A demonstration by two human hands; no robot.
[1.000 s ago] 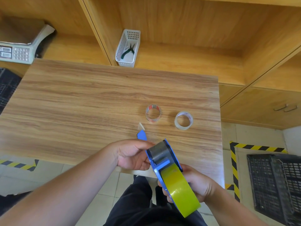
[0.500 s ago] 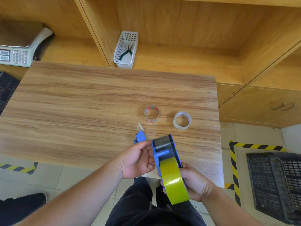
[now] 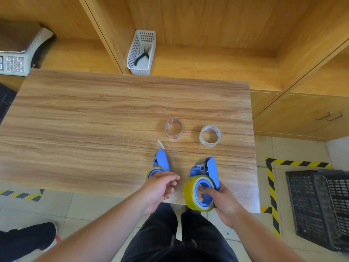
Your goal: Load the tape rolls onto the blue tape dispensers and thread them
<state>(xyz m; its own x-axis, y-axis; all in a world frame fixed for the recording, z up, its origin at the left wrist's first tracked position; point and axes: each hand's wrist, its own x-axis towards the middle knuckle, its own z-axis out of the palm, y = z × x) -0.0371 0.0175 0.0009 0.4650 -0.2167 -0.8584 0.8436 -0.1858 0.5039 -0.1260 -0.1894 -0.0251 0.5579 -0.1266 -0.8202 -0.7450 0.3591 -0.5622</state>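
The right hand (image 3: pixel 223 200) grips a blue dispenser (image 3: pixel 206 173) with a yellow tape roll (image 3: pixel 190 195) at the table (image 3: pixel 94 120) edge. The left hand (image 3: pixel 160 188), fingers loosely curled and holding nothing, hovers over a second dispenser (image 3: pixel 160 163).

A wood-grain table (image 3: pixel 94 120) carries two near-empty clear tape rolls (image 3: pixel 174 128) (image 3: pixel 210 135) side by side. Nearer the front edge lie two blue tape dispensers (image 3: pixel 160 164) (image 3: pixel 205 178), each loaded with yellowish tape, and a small tape scrap (image 3: pixel 160 144).
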